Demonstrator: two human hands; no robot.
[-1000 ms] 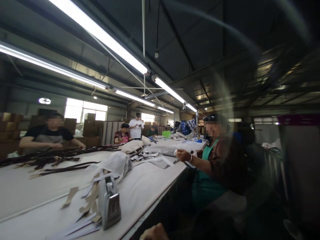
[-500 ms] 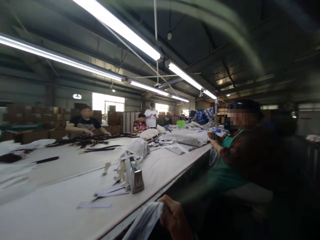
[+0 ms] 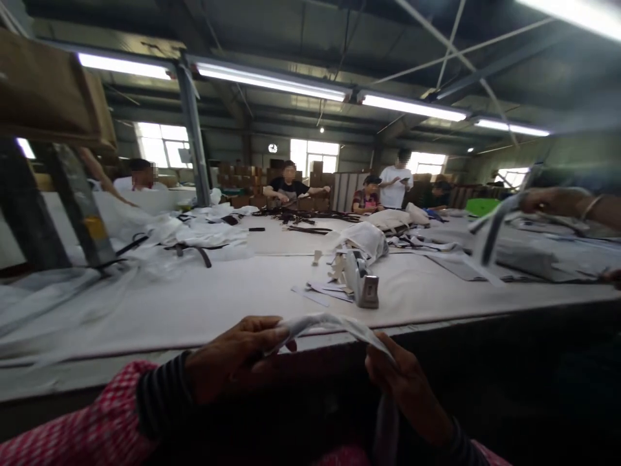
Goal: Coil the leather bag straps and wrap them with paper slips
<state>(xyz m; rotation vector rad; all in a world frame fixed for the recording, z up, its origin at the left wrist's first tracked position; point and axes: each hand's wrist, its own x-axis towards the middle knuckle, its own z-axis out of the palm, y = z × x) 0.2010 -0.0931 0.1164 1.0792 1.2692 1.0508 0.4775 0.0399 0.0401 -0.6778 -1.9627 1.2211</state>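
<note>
My left hand (image 3: 242, 349) pinches one end of a long, narrow strip of whitish, translucent plastic (image 3: 325, 321). The fingers of my right hand (image 3: 405, 382) are closed around the same strip farther along. Between the hands it arches up in front of the table edge, and its loose end hangs below my right hand. Whether anything lies inside the plastic, I cannot tell. Beyond the hands, a grey tape dispenser (image 3: 367, 289) stands on the white-covered table (image 3: 204, 310), with flat paper strips (image 3: 330, 291) beside it.
A co-worker's hand (image 3: 548, 200) at the right holds up a dark strap in plastic (image 3: 495, 233). Dark straps (image 3: 310, 217) and white bundles (image 3: 369, 239) lie across the table. Several people work beyond it. Metal posts (image 3: 193, 129) and a brown box (image 3: 48, 84) stand at left.
My view has swung left, and the dispenser now appears farther right. My left hand has come into view on the plastic strip, which my right hand was holding before.
</note>
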